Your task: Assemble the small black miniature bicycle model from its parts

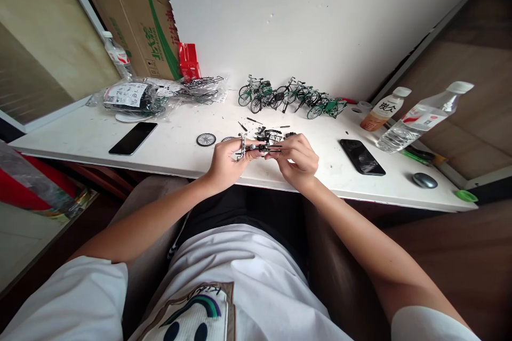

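Note:
Both hands meet over the table's front edge. Pinched in my left hand (pixel 228 162) is a small model bicycle's handlebar assembly (pixel 242 145), silver with a dark stem pointing right. My right hand (pixel 299 160) has its fingers closed at the thin black fork-like end (pixel 274 148) of the same assembly; whether it grips a separate small part there is hidden. Just behind the hands lie loose black bicycle parts (pixel 272 134). A spoked model wheel (pixel 206 139) rests flat to the left, and a second wheel (pixel 229 139) is partly covered by my left hand.
Several assembled model bicycles (pixel 296 95) stand along the wall. Bagged parts (pixel 128 97) and a phone (pixel 133 138) are at left. On the right are another phone (pixel 362 157), a tea bottle (pixel 384 109), a water bottle (pixel 424 117) and a mouse (pixel 424 180).

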Action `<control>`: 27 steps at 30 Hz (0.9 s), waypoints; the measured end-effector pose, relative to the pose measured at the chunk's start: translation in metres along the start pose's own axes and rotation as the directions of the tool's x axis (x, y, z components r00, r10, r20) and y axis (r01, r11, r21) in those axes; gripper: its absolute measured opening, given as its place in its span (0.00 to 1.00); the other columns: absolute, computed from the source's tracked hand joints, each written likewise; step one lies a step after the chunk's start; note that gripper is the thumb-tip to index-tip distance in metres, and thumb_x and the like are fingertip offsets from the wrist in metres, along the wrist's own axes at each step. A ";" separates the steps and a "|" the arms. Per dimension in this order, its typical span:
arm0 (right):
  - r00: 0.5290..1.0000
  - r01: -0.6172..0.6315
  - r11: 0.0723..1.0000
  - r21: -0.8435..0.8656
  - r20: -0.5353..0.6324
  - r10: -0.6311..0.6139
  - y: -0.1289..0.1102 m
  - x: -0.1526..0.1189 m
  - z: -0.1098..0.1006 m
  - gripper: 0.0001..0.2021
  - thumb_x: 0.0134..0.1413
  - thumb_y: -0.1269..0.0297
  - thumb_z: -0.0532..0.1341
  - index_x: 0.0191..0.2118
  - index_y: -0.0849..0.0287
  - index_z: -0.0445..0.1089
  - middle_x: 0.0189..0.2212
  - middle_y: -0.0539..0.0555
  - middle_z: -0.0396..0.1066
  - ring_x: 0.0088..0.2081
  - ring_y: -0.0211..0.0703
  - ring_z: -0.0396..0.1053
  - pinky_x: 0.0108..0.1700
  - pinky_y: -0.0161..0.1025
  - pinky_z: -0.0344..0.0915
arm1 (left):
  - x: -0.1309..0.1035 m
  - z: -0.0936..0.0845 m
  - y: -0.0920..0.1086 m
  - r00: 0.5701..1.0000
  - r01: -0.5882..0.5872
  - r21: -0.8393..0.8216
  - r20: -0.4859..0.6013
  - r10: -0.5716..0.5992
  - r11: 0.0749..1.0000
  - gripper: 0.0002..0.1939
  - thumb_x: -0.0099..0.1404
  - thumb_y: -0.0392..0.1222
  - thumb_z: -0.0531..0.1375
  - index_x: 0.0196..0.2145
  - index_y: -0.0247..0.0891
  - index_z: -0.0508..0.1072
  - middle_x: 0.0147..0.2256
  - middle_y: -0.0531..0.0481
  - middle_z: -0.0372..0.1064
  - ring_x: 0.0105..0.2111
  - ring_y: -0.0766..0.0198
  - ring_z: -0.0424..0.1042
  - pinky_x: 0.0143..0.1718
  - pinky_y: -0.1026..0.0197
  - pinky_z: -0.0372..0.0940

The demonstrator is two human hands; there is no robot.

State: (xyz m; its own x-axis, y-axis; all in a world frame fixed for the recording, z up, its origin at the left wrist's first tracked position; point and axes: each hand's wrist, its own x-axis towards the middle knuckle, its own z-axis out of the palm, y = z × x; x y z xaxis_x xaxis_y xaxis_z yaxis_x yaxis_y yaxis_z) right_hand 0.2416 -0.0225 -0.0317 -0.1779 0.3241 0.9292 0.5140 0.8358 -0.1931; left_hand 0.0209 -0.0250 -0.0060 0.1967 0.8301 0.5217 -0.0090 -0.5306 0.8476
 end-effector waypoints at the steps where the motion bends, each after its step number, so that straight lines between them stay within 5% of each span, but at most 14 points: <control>1: 1.000 0.021 0.999 -0.030 -0.017 -0.021 -0.002 0.000 -0.001 0.11 0.70 0.60 0.66 0.32 0.44 0.78 0.36 0.50 0.84 0.36 0.52 0.77 0.37 0.57 0.73 | -0.002 0.000 0.003 1.000 -0.005 0.007 0.009 0.005 1.000 0.13 0.63 0.51 0.75 0.43 0.44 0.88 0.42 0.44 0.84 0.49 0.44 0.80 0.57 0.49 0.69; 8: 0.992 0.101 0.981 -0.163 -0.052 -0.111 -0.014 0.001 -0.003 0.10 0.70 0.62 0.66 0.34 0.45 0.78 0.35 0.50 0.84 0.32 0.49 0.75 0.33 0.52 0.70 | -0.004 -0.003 0.011 0.981 -0.188 0.052 0.058 0.185 0.981 0.12 0.66 0.52 0.74 0.44 0.47 0.88 0.39 0.45 0.84 0.45 0.49 0.81 0.55 0.49 0.70; 14: 0.955 0.268 0.959 -0.090 -0.105 -0.277 -0.018 0.009 -0.005 0.09 0.65 0.75 0.67 0.39 0.50 0.78 0.35 0.50 0.82 0.33 0.44 0.74 0.33 0.45 0.68 | 0.005 -0.002 0.001 0.822 -0.568 0.143 0.049 0.567 0.811 0.09 0.68 0.44 0.73 0.46 0.43 0.86 0.37 0.47 0.85 0.36 0.60 0.83 0.44 0.57 0.72; 22: 0.925 0.353 0.914 -0.202 -0.068 -0.373 -0.006 0.006 -0.009 0.08 0.66 0.71 0.69 0.38 0.48 0.78 0.33 0.50 0.80 0.33 0.44 0.72 0.31 0.44 0.68 | 0.001 0.000 0.004 0.847 -0.526 0.195 0.038 0.529 0.828 0.07 0.71 0.46 0.71 0.42 0.40 0.86 0.38 0.45 0.86 0.36 0.60 0.83 0.41 0.60 0.73; 27: 0.951 0.288 0.927 -0.241 -0.044 -0.307 -0.002 0.003 -0.010 0.09 0.68 0.65 0.69 0.33 0.49 0.76 0.30 0.51 0.79 0.32 0.45 0.71 0.30 0.45 0.67 | -0.001 -0.001 0.006 0.825 -0.558 0.212 0.039 0.563 0.803 0.10 0.70 0.42 0.72 0.48 0.41 0.86 0.39 0.46 0.86 0.34 0.63 0.82 0.40 0.62 0.73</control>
State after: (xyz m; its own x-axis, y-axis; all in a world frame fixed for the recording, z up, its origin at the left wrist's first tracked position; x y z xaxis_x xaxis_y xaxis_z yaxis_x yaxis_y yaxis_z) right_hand 0.2481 -0.0275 -0.0254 -0.2897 0.0323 0.9566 0.6278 0.7608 0.1645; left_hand 0.0199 -0.0287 -0.0015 0.1953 0.3796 0.9043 0.0908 -0.9251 0.3687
